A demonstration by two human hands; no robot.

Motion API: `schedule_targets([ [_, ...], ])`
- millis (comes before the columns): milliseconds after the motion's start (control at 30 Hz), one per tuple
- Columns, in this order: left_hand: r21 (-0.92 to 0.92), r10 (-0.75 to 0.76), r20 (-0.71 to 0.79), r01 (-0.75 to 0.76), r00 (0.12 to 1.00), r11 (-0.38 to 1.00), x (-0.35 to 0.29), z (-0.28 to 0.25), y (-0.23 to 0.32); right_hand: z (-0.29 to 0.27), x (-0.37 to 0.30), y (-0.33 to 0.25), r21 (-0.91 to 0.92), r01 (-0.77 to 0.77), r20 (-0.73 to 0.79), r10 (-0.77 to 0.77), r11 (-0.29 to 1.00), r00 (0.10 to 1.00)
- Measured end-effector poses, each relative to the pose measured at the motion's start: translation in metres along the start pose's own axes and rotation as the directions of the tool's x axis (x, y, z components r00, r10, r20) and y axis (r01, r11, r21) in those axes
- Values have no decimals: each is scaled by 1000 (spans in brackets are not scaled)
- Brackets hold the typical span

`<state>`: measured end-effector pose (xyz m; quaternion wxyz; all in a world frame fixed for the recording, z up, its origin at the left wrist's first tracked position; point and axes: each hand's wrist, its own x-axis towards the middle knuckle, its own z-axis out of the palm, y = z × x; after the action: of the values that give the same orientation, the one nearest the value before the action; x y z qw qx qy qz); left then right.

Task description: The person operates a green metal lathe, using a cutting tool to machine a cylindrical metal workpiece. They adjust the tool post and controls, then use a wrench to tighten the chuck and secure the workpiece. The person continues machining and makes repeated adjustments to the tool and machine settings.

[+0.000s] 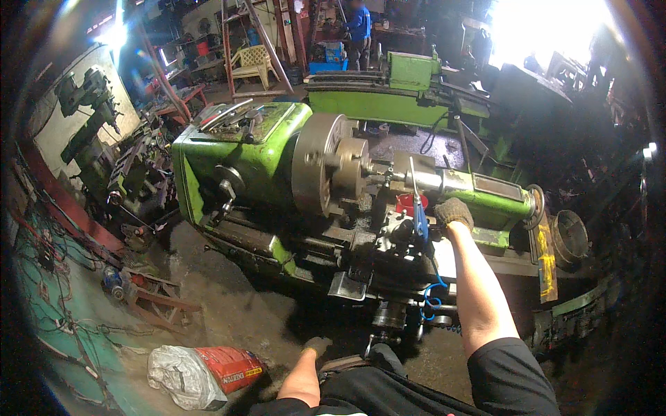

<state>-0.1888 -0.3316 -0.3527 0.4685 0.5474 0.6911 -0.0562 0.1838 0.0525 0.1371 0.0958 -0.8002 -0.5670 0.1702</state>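
My right hand, in a dark knit work glove, reaches out over a green lathe. It looks closed beside the tool post, but what its fingers grip is hidden. Just left of it, a blue air blow gun with a long thin nozzle stands upright, a coiled blue hose trailing below. Behind the gun sits a red container. The big chuck faces the tailstock across the bed. My left hand, also gloved, hangs low near my body, its fingers unclear.
Hand tools lie on the headstock. A red and white sack rests on the floor at lower left. Behind are another green machine, a cream plastic chair and a person in blue. A round metal drum stands right.
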Motion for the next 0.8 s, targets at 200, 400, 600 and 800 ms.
schedule_targets([
  [200,-22,-91,28,92,995,996,0,-26,29,1,10,1,21,-21,-50,22,1000,999],
  [400,-131,-110,2,109,994,985,6,-13,9,-3,1,-6,7,-17,-46,18,1000,999],
  [600,-51,-14,22,16,1000,999,19,-8,-3,-5,-2,-3,12,0,-58,1,1000,998],
  [800,-122,-144,-3,143,990,982,9,-13,8,-6,-3,-5,16,10,-46,-9,1000,999],
])
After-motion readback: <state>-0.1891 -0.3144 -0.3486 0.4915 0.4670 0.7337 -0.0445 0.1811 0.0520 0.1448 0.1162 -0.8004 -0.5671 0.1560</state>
